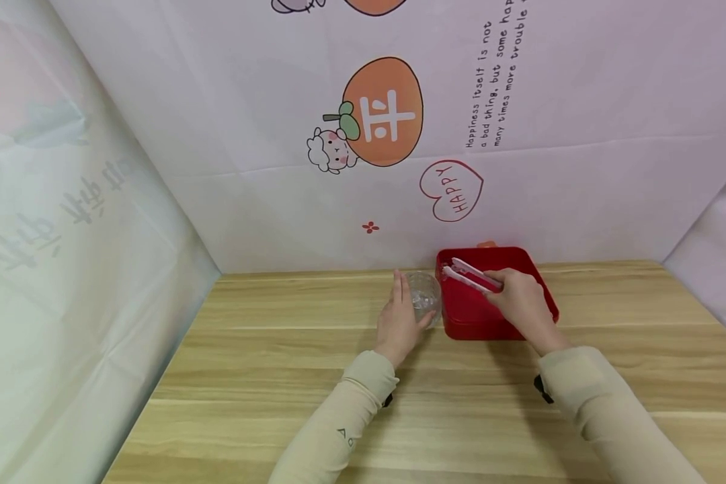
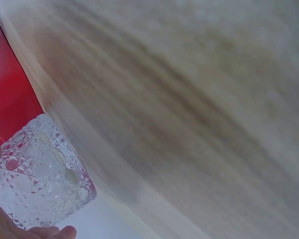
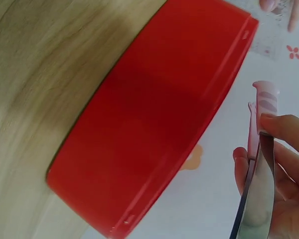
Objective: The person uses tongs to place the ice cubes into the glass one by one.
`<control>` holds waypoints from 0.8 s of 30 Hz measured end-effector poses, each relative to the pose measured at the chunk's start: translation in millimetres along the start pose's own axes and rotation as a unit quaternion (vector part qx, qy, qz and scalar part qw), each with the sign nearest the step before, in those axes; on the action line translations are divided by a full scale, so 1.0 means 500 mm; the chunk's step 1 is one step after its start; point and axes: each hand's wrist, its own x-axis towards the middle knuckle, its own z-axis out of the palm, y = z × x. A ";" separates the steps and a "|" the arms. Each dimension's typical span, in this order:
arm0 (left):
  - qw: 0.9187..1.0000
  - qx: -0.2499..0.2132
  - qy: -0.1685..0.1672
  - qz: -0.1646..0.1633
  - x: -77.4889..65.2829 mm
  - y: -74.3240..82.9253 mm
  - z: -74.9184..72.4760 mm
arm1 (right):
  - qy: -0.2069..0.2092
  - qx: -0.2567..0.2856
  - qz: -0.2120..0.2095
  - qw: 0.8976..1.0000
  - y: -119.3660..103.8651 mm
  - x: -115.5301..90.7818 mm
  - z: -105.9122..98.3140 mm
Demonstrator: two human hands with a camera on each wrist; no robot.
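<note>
My left hand [image 1: 398,323] holds a clear cut-glass cup [image 1: 425,296] from its left side, the thumb along the near side. Faceted patterning covers the cup [image 2: 45,174] in the left wrist view, and pale rounded shapes show through its wall. In my right hand [image 1: 520,302] is a pair of tongs [image 1: 474,275] with pale pink ends and metal arms [image 3: 259,199], pinched between thumb and fingers. Their tips are slightly apart over the left rim of a red square box [image 1: 474,306], close to the cup. I cannot tell whether the tips grip anything.
The box stands directly right of the cup, near the printed white cloth backdrop [image 1: 266,202]. A small orange shape [image 1: 487,245] shows behind the box's far rim. The wood-grain table [image 1: 266,376] stretches in front and to both sides; white cloth [image 1: 97,282] hangs at the left.
</note>
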 end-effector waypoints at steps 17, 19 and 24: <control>1.000 -0.005 -0.011 -0.003 -0.002 -0.003 0.000 | -0.070 -0.024 0.036 0.997 0.030 0.033 0.029; 1.000 -0.005 -0.009 -0.001 -0.002 -0.004 0.000 | -0.073 -0.028 0.037 0.996 0.032 0.036 0.035; 1.000 -0.007 -0.008 0.001 -0.003 -0.005 -0.001 | -0.077 -0.031 0.041 0.996 0.037 0.041 0.048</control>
